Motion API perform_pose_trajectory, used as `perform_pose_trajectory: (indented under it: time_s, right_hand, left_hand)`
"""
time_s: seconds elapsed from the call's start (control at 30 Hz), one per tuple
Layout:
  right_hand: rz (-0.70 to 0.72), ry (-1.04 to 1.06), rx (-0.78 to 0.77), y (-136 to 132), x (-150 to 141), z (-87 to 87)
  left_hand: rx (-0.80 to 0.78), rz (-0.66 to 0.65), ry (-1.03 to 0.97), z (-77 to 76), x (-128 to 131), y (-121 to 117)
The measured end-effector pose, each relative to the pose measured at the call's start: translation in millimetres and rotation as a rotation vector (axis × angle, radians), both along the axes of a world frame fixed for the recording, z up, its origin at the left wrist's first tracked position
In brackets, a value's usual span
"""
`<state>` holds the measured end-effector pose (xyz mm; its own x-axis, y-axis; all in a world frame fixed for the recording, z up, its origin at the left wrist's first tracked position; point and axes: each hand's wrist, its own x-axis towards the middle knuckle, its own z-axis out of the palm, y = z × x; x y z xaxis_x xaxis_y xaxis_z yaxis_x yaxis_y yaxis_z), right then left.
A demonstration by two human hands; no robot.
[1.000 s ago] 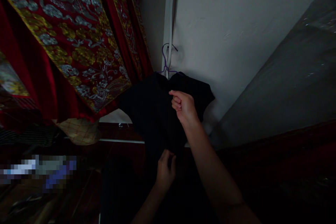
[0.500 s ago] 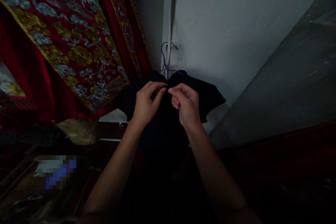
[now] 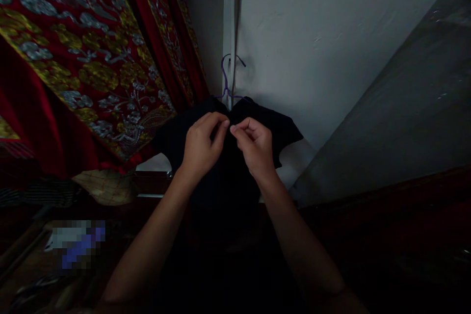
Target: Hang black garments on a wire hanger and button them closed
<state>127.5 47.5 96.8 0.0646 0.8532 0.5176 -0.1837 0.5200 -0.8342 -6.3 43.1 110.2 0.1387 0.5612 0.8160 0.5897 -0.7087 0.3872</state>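
Note:
A black short-sleeved shirt hangs on a purple hanger, whose hook loops by a pale vertical strip on the wall. At the middle of its neckline, thumb and forefinger of my left hand pinch the front edge. Just beside it, my right hand is closed the same way on the opposite side, its other fingers curled in. The two sets of fingertips are almost touching. Dim light and dark cloth hide any button or other small detail between them.
Red cloth with gold and silver embroidery hangs at the left. Behind the shirt is a pale wall, with a grey, shiny sheet-like surface slanting at the right. A checked cloth bundle sits below the red cloth. A blurred-out patch lies lower left.
The view has shifted slightly, so the shirt, hanger and hands appear a little further left. Both hands stay pinched at the neckline, with only small finger movement.

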Motion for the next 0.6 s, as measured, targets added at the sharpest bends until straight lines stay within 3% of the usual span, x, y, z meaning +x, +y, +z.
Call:
perform_pose_trajectory:
  time_s: [0.1, 0.2, 0.33, 0.4, 0.5, 0.6]
  right_hand:
    - [-0.024, -0.036, -0.019, 7, -2, -2.1]
    - [-0.043, -0.061, -0.088, 20, -8, -20.5]
    - [-0.117, -0.077, -0.223, 27, -11, -51.1]
    - [-0.096, -0.015, -0.235, 24, -8, -56.7]
    - [-0.044, 0.046, -0.155, 16, -1, -47.1]
    - [-0.02, 0.027, -0.073, 8, 4, -27.2]
  left_hand:
    - [0.072, 0.064, 0.035, 3.1, 3, 6]
    - [0.116, 0.058, -0.048, 4.7, 3, 6]
    - [0.146, 0.038, -0.24, 22.7, -5, -8]
    - [0.113, 0.016, -0.212, 32.5, -11, -13]
    - [0.009, -0.064, -0.02, 32.3, -16, -10]
    - [-0.055, -0.115, 0.14, 17.8, -14, -1]
